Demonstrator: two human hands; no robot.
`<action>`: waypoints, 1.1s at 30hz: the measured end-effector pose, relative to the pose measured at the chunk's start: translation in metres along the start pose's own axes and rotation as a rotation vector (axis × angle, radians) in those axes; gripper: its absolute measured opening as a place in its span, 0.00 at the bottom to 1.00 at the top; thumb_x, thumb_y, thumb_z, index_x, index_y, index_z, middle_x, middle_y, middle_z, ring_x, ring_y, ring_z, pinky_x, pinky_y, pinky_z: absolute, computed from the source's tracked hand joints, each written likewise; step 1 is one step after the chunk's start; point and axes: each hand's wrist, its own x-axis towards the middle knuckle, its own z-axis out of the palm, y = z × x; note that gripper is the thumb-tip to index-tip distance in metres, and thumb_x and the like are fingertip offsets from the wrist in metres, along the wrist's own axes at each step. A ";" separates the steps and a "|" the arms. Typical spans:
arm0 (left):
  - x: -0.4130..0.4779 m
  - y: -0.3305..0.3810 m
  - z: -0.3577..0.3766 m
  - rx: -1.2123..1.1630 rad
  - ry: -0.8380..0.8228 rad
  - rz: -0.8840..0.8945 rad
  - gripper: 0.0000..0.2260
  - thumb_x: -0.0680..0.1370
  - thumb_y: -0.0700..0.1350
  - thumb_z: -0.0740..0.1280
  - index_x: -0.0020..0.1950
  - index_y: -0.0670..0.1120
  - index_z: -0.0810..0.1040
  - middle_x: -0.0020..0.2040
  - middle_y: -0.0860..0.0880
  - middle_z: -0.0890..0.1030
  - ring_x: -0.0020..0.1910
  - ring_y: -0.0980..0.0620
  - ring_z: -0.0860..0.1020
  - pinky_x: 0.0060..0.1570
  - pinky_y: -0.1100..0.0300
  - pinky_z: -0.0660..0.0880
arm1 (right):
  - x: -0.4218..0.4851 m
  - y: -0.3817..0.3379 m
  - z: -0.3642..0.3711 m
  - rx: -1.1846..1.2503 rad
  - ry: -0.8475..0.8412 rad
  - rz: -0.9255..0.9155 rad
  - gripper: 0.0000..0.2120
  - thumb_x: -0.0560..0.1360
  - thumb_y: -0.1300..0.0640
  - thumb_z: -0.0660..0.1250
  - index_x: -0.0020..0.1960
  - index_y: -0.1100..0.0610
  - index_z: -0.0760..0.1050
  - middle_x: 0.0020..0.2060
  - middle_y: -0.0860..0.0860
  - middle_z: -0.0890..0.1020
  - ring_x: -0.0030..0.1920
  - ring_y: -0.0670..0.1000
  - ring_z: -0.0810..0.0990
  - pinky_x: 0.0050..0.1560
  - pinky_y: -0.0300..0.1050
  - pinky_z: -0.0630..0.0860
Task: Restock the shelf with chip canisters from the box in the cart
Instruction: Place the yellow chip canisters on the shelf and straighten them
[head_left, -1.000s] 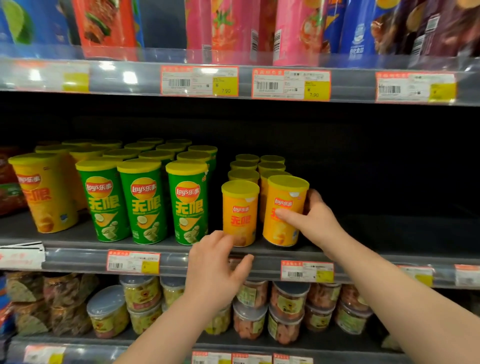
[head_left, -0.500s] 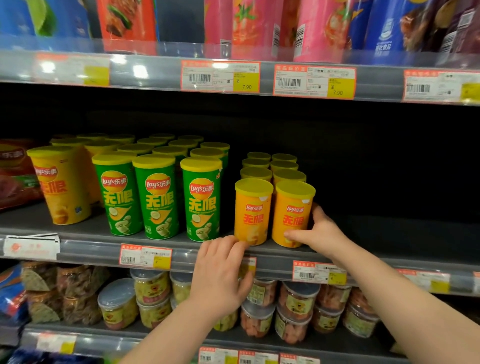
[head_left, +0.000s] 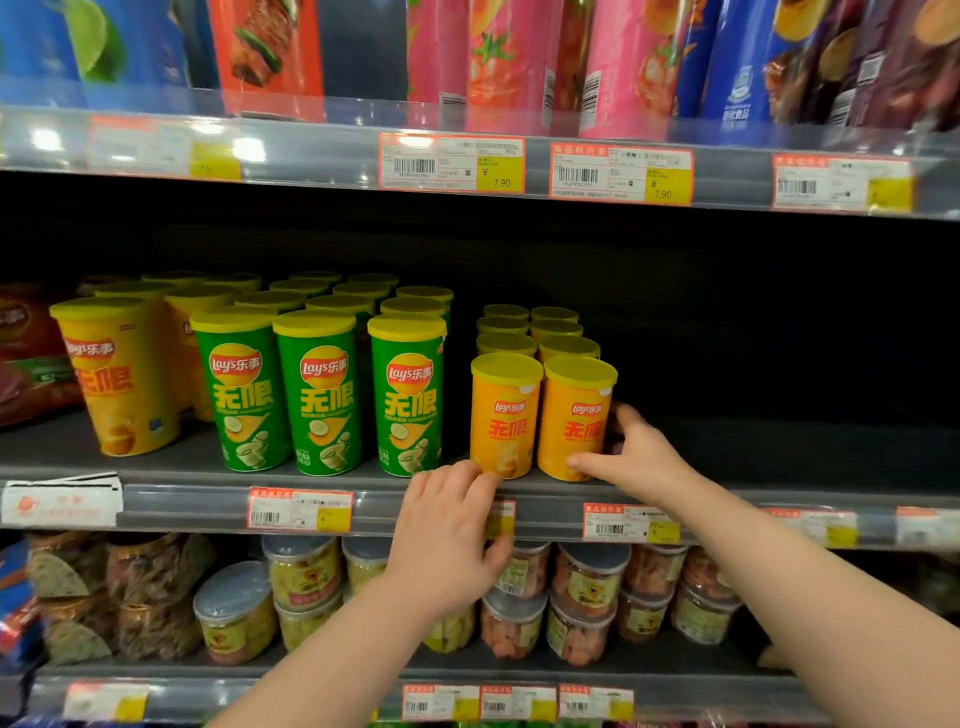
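Your right grip (head_left: 631, 460) is clasped round the lower part of the right front orange canister (head_left: 571, 415), thumb behind, forefinger across its base. That canister stands upright at the edge of the middle shelf (head_left: 182, 467), touching its orange neighbour (head_left: 504, 415). Your left grip (head_left: 447, 535) curls over the front rail (head_left: 374, 512), thumb beneath, just below that neighbour. Green canisters (head_left: 322, 395) stand to the left.
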 end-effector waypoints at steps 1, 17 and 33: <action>0.000 0.000 -0.002 -0.009 -0.010 0.001 0.23 0.68 0.60 0.59 0.56 0.48 0.76 0.50 0.51 0.77 0.47 0.48 0.78 0.48 0.53 0.76 | -0.004 0.000 0.000 -0.027 0.018 -0.006 0.36 0.70 0.53 0.74 0.72 0.54 0.60 0.68 0.54 0.70 0.65 0.54 0.71 0.61 0.47 0.71; -0.051 0.012 -0.003 -0.030 -0.319 0.167 0.18 0.74 0.55 0.60 0.56 0.44 0.76 0.56 0.46 0.75 0.53 0.42 0.75 0.48 0.52 0.72 | -0.107 0.011 0.049 -0.764 -0.020 -0.255 0.19 0.75 0.49 0.63 0.65 0.52 0.72 0.61 0.52 0.75 0.63 0.55 0.71 0.62 0.48 0.67; -0.166 -0.007 -0.004 -0.017 -0.684 0.046 0.21 0.78 0.57 0.60 0.66 0.47 0.69 0.63 0.47 0.70 0.62 0.45 0.69 0.56 0.53 0.68 | -0.188 0.021 0.148 -0.837 -0.399 -0.122 0.23 0.75 0.46 0.62 0.69 0.51 0.68 0.63 0.53 0.73 0.64 0.57 0.71 0.64 0.50 0.68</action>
